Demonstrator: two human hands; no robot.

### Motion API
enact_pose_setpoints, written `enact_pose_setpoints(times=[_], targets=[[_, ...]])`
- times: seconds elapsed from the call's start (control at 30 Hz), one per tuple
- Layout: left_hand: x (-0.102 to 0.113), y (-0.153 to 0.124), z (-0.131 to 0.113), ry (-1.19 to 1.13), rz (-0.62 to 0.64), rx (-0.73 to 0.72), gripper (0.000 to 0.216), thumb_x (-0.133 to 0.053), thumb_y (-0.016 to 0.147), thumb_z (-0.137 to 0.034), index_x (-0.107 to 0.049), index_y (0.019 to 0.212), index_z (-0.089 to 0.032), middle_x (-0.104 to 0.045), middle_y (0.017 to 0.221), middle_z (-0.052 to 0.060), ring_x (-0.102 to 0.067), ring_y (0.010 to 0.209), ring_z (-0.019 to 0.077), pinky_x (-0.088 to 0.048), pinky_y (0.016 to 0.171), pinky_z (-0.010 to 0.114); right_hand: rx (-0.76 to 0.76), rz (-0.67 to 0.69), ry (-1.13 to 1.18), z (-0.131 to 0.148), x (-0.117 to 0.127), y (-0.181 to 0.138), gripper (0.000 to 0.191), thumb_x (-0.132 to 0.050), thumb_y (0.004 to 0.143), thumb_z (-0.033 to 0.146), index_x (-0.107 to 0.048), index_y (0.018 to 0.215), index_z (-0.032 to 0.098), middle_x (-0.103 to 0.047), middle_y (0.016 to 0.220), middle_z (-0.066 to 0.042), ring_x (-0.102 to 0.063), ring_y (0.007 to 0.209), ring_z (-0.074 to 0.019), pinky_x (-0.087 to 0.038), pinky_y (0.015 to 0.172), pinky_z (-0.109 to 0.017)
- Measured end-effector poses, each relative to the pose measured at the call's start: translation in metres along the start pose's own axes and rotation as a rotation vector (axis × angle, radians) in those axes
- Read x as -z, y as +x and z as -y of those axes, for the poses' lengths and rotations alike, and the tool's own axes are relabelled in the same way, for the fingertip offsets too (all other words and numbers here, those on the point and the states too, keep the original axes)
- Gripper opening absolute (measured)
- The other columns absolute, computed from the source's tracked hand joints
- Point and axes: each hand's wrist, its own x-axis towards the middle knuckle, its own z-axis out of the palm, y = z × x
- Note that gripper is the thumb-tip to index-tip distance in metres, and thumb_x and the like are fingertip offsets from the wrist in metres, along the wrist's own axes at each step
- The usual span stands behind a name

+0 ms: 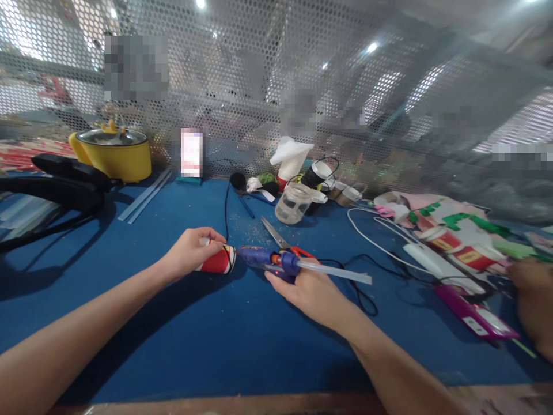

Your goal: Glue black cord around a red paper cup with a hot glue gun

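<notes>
The bench (207, 340) is covered in blue. A yellow pot (113, 153) stands at its far left corner, with clear sticks (144, 196) lying just beside it and a black cable (226, 207) running from the far edge toward the middle. Near the middle a red paper cup (218, 262) lies on its side, with scissors (276, 235) and a clear plastic jar (294, 203) behind it. Toward the right edge a white cable (375, 242) loops past more red cups (458, 248) and a purple tool (475, 314).
</notes>
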Motion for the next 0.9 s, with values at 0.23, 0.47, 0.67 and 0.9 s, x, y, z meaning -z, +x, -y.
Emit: enact_pose_setpoints(times=[0.23,0.47,0.67,0.9], targets=[[0.0004,-0.0008,0.0004,0.013,0.001,0.004,0.019,-0.054,0.063,-0.029,-0.058,0.073,-0.013,-0.056,0.054,-0.001,-0.048,0.047,0.0113,-0.034,0.045,0.022,-0.062,-0.016,-0.010,0.0019,-0.0020,0.0068,0.024,-0.044,0.075,0.030,-0.040,0.053,0.022,-0.046,0.040,0.003,-0.051,0.047,-0.0149,-0.039,0.051,-0.024],[-0.0002,-0.0022,-0.0009,0.001,0.004,-0.001,0.020,-0.055,0.062,-0.030,-0.058,0.072,-0.013,-0.055,0.052,-0.002,-0.047,0.046,0.0112,-0.034,0.045,0.022,-0.120,0.070,0.064,0.0026,0.0023,0.0102,0.024,-0.044,0.076,0.029,-0.042,0.053,0.021,-0.049,0.041,0.003,-0.052,0.045,-0.0143,-0.039,0.051,-0.025],[-0.0005,-0.0011,-0.0007,-0.003,0.002,-0.006,0.020,-0.055,0.061,-0.030,-0.058,0.071,-0.014,-0.055,0.052,-0.002,-0.048,0.046,0.0114,-0.034,0.045,0.022,-0.122,0.065,0.078,0.0043,0.0029,0.0104,0.022,-0.046,0.074,0.029,-0.042,0.054,0.022,-0.047,0.039,0.005,-0.051,0.042,-0.0140,-0.038,0.050,-0.025],[0.0002,-0.0008,0.0013,0.004,0.009,-0.011,0.018,-0.055,0.062,-0.029,-0.058,0.072,-0.014,-0.056,0.053,-0.002,-0.049,0.046,0.0119,-0.034,0.045,0.022,-0.147,0.083,0.081,0.0071,0.0050,0.0087,0.021,-0.045,0.074,0.029,-0.043,0.055,0.021,-0.052,0.043,0.003,-0.052,0.044,-0.0142,-0.039,0.050,-0.025]])
